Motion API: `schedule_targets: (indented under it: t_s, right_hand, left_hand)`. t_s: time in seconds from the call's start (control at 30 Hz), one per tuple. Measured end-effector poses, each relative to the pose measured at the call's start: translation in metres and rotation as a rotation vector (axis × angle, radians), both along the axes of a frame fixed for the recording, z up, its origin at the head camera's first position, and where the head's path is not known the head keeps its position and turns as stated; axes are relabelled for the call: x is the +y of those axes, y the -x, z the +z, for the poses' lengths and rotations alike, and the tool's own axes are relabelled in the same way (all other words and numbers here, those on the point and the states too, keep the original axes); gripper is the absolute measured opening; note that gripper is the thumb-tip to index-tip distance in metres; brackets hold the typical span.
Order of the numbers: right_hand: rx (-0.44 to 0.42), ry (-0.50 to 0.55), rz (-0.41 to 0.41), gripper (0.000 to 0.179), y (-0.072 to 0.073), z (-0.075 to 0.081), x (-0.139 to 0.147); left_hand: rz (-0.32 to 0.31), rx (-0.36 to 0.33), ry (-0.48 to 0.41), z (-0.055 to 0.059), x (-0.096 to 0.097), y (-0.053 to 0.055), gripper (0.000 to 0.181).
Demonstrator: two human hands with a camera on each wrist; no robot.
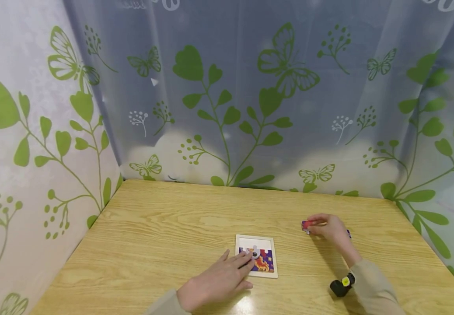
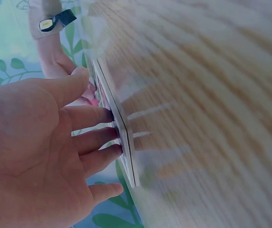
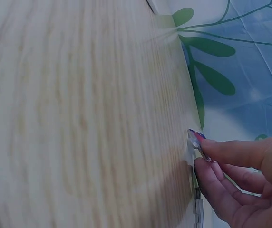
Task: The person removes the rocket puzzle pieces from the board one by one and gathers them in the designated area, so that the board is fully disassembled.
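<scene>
A jigsaw puzzle (image 1: 265,261) lies partly filled in a white frame (image 1: 276,262) on the table; its lower part shows purple, orange and red pieces, and a white strip of backing shows along the top. My left hand (image 1: 227,275) reaches over the frame's left side, its outstretched fingertips resting on the puzzle. In the left wrist view, the fingertips (image 2: 108,115) press at the frame's near edge. Farther right, my right hand (image 1: 331,229) pinches a red and purple puzzle piece (image 1: 306,225) between thumb and fingers, close over the table.
More puzzle pieces (image 3: 199,211) lie beneath the right hand, one purple piece (image 1: 349,234) showing past its wrist. A black strap device with a yellow label (image 1: 345,280) is on the right wrist. Behind the wooden table (image 1: 164,227) hangs a leaf-and-butterfly curtain (image 1: 227,100).
</scene>
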State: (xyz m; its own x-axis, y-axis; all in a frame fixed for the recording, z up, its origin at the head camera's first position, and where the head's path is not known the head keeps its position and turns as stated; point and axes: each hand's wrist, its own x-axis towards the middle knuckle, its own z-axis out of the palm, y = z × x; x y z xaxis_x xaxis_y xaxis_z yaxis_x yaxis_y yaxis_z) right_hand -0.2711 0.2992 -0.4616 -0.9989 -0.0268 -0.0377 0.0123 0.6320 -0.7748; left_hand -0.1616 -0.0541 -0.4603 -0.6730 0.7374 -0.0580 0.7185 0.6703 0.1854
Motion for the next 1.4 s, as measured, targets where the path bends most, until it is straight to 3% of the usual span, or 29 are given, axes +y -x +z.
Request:
schedule_targets:
  t_s: [0.23, 0.73, 1.4]
  right_hand:
    - [0.023, -0.078, 0.008, 0.031, 0.004, -0.002, -0.003]
    - [-0.016, -0.169, 0.000, 0.028, 0.003, 0.003, -0.013]
    - [0.091, -0.087, -0.010, 0.038, -0.013, 0.009, -0.022]
  left_hand:
    - [0.002, -0.013, -0.005, 0.000, 0.000, -0.001, 0.061]
    - [0.016, -0.029, -0.023, 0.000, 0.000, 0.000, 0.061]
    - [0.023, -0.007, -0.048, 0.005, 0.001, 0.001, 0.055]
